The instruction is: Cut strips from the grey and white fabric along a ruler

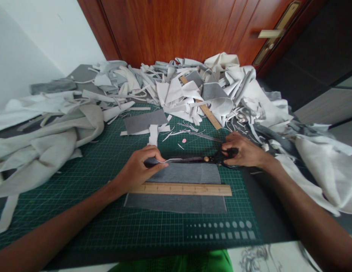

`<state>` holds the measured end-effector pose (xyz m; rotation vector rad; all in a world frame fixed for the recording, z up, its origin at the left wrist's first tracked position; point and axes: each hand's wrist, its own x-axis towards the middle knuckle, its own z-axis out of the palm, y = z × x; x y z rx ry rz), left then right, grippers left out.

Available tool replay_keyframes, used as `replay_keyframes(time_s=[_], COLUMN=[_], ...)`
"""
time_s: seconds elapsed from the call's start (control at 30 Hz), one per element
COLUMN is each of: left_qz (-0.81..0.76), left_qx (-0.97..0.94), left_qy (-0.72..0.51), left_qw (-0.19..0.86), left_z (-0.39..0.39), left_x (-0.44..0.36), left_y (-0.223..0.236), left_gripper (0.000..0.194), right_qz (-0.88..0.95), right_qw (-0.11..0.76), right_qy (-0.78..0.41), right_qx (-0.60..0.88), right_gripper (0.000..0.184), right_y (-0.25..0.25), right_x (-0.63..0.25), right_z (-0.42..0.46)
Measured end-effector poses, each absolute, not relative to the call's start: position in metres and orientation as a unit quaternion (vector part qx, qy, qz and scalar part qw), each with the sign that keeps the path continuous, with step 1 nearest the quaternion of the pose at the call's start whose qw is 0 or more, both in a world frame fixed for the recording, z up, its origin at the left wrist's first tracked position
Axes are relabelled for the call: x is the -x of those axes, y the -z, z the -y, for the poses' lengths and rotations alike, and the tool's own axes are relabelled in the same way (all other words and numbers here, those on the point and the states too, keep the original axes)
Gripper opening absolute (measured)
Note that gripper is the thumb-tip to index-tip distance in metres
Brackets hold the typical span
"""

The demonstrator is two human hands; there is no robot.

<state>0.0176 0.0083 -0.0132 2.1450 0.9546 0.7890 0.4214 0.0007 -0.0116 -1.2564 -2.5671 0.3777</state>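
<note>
Green clothing (176, 263): below the near edge of the counter (258, 204).
Grey fabric (176, 204): on the cutting mat (107, 223), under a wooden ruler (187, 189); looks light, soft and limp, likely to shift; best gripped by an edge and kept taut.
Left hand (140, 166): fingers pinching the fabric's far edge.
Right hand (242, 151): fingers around the handles of black scissors (221, 155), blades along that edge.
Ruler markings: too small to read; no brand legible.
Pale scraps (178, 94): heaped beyond, before a wooden door (178, 30).
</note>
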Motion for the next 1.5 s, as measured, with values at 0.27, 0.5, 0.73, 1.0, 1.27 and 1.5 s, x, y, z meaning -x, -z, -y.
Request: replay_keyframes(time_s=[0.27, 0.5, 0.73, 1.0, 1.27, 1.5], left_qz=[-0.364, -0.357, -0.357, -0.378, -0.368, -0.364], left_qx=[-0.822, -0.826, -0.825, -0.814, -0.816, -0.817], left_qy=[-0.295, -0.288, -0.293, -0.291, -0.3, -0.303], left_qw=[0.322, 0.326, 0.326, 0.332, 0.329, 0.329], left_z=[-0.0078, -0.0093, -0.0085, -0.0065, -0.0064, -0.0066], left_x=[-0.0183, -0.0167, -0.0178, -0.0188, -0.0183, -0.018], left_y=[0.0115, 0.0133, 0.013, 0.0099, 0.0101, 0.0106], left_gripper=[0.025, 0.026, 0.024, 0.016, 0.017, 0.016], right_qz=[0.881, 0.879, 0.88, 0.884, 0.882, 0.88], right_qw=[0.133, 0.131, 0.135, 0.133, 0.149, 0.134], right_qy=[-0.135, -0.138, -0.145, -0.126, -0.117, -0.115], right_qx=[0.434, 0.436, 0.431, 0.429, 0.432, 0.441], right_gripper=[0.026, 0.024, 0.029, 0.029, 0.028, 0.027], right_y=[0.0107, 0.0098, 0.0115, 0.0095, 0.0106, 0.0083], right_x=[-0.4204, -0.4201, -0.4201, -0.4227, -0.4239, -0.4247], right_z=[-0.0004, -0.0008, -0.0009, -0.0015, -0.0004, -0.0002])
